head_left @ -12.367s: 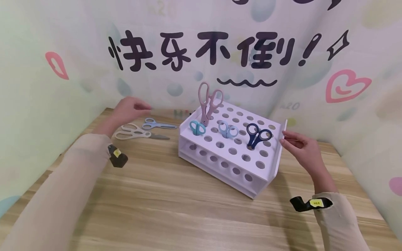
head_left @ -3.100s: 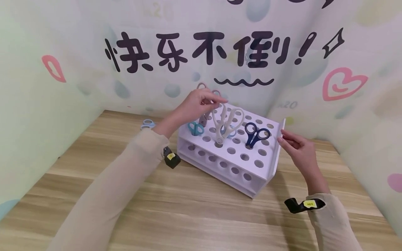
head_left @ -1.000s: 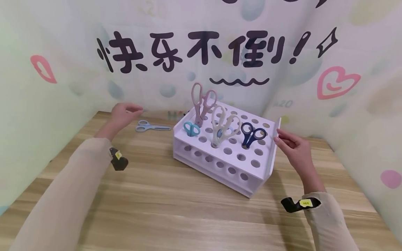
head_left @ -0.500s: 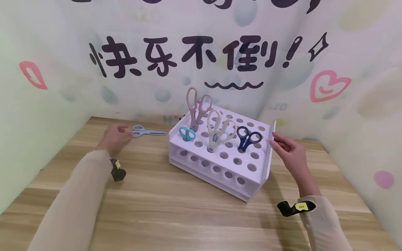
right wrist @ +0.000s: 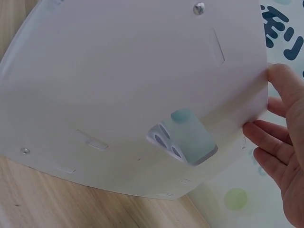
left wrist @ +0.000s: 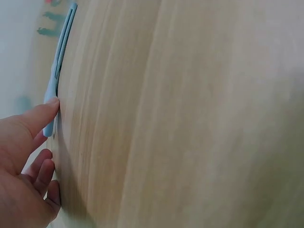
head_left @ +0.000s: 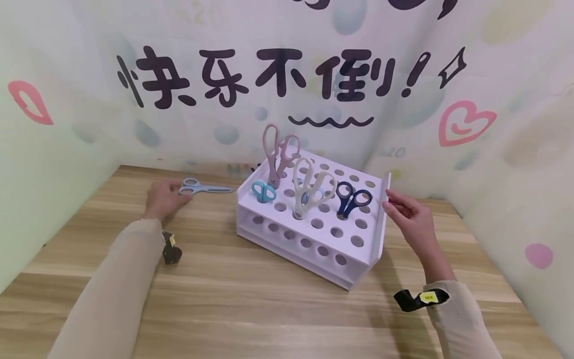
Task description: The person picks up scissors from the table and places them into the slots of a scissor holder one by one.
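My left hand [head_left: 163,199] is at the handle end of the light blue scissors [head_left: 207,189], which lie flat on the table left of the rack. In the left wrist view, the thumb sits on the near side of the scissors' handle [left wrist: 50,92], with a finger partly hidden behind it. My right hand [head_left: 414,219] pinches the upper edge of the white holed rack's side panel [head_left: 384,214]; the right wrist view shows its thumb and fingers on either side of that panel [right wrist: 142,71].
In the rack's holes stand pink scissors [head_left: 274,172], small teal scissors [head_left: 263,192], white scissors [head_left: 301,207], navy scissors [head_left: 347,202] and another light blue pair [head_left: 317,194], partly hidden behind the white ones. A printed cloth wall [head_left: 215,134] closes off the table's back.
The white scissors went from the table into a front hole of the rack. My left hand has since moved left and down to the light blue scissors. The right hand stays on the rack.
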{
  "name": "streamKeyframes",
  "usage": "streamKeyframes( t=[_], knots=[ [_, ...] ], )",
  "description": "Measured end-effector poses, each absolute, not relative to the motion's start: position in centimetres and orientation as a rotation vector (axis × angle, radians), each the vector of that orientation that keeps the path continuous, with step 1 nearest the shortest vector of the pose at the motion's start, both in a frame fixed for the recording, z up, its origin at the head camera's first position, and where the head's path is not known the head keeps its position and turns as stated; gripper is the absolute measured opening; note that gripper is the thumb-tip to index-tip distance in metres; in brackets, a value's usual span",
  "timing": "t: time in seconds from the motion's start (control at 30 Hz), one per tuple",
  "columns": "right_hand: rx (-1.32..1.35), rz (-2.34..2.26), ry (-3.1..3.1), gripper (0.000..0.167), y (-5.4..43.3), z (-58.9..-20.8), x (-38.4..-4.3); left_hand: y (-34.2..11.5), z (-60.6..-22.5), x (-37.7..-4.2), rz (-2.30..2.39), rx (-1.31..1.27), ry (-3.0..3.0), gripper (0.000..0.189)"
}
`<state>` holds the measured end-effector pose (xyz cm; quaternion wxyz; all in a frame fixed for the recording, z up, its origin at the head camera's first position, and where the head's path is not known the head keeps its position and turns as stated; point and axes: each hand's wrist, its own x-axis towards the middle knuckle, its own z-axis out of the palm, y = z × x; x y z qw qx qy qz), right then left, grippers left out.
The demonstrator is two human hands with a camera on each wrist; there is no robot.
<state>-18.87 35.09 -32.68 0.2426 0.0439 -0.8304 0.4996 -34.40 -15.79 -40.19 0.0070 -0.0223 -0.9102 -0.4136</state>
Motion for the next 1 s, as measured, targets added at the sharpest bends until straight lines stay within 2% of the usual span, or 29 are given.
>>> streamKeyframes(
  t=[0.67,1.0],
  knots=[
    [0.117,1.365,-2.258,0.037,35.5,-33.2,-19.2,-15.5,-39.9,-34.2,-1.310,-0.096,-2.830,0.043],
    [0.100,1.353,-2.276,0.038,35.6,-33.3,-19.3,-16.0,-39.2,-33.8,-1.386,-0.171,-2.797,0.046]
  ],
)
